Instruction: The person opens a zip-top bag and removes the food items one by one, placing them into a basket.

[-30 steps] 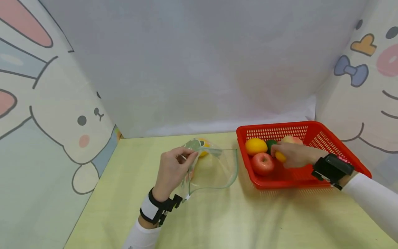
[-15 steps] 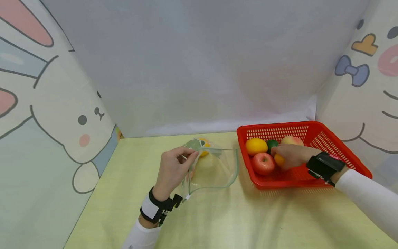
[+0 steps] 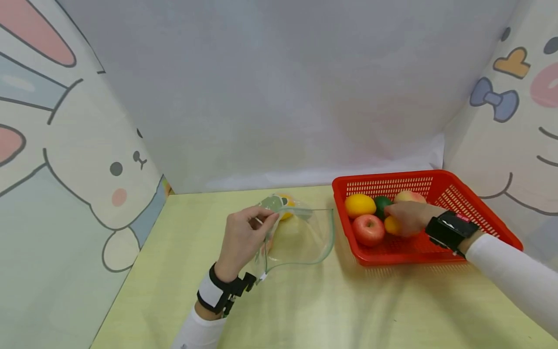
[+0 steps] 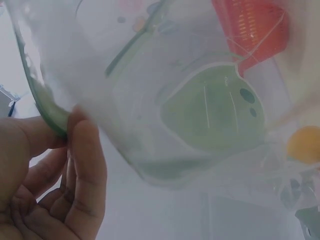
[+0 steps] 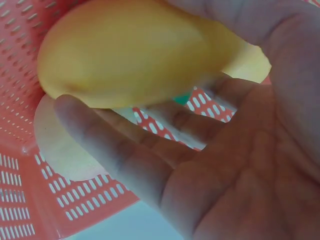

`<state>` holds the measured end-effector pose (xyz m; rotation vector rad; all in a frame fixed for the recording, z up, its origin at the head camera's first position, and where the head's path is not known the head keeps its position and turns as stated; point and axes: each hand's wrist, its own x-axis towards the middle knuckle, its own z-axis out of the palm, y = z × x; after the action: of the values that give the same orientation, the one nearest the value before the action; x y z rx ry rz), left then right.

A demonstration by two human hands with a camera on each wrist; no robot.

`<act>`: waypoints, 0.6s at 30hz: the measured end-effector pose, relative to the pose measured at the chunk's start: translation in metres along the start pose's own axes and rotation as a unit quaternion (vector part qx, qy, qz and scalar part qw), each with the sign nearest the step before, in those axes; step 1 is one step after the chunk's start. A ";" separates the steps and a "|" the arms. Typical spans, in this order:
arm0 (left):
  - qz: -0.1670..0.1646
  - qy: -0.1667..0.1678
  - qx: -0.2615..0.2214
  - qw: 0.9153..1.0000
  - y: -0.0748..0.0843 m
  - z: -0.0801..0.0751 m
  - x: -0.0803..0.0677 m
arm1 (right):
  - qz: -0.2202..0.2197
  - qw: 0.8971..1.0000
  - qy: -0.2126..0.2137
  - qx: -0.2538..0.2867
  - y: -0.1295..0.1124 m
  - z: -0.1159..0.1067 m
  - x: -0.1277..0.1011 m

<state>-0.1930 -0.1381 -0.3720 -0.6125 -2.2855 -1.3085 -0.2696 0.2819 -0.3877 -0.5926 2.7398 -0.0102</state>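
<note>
My left hand (image 3: 245,237) pinches the rim of a clear plastic bag (image 3: 298,233) and holds its mouth wide toward the right; an orange fruit (image 3: 285,202) lies inside at the far end. In the left wrist view the thumb and fingers (image 4: 82,165) pinch the bag's green-edged rim (image 4: 45,107). My right hand (image 3: 407,217) reaches into the red basket (image 3: 457,194) with its fingers curled round a small yellow-orange fruit (image 3: 392,225). In the right wrist view that fruit (image 5: 130,52) sits between the thumb and fingers (image 5: 120,150).
In the basket lie a lemon (image 3: 360,205), a red apple (image 3: 368,229), a green fruit (image 3: 381,202) and a peach (image 3: 410,196). The yellow-green table (image 3: 314,305) is walled by cartoon panels on the left, back and right.
My right hand has shifted a little within the basket with the yellow-orange fruit, its wrist drawing left. The left hand and bag have stayed still.
</note>
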 end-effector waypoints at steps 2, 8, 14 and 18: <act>-0.001 0.000 0.000 1.000 0.000 0.000 0.000 | 0.000 1.000 -0.009 0.018 0.001 0.000 0.000; -0.003 0.001 -0.006 1.000 0.000 0.001 0.001 | -0.004 0.999 -0.007 0.036 0.001 -0.007 -0.003; 0.004 0.013 -0.011 1.000 0.000 0.001 0.001 | -0.038 0.995 0.097 0.007 -0.025 -0.022 -0.016; 0.000 0.018 -0.020 1.000 -0.001 0.000 0.001 | -0.044 0.986 0.163 0.000 -0.064 -0.033 -0.029</act>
<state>-0.1942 -0.1381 -0.3726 -0.5982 -2.2354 -1.3576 -0.2298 0.2329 -0.3421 -0.7719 3.0243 -0.1407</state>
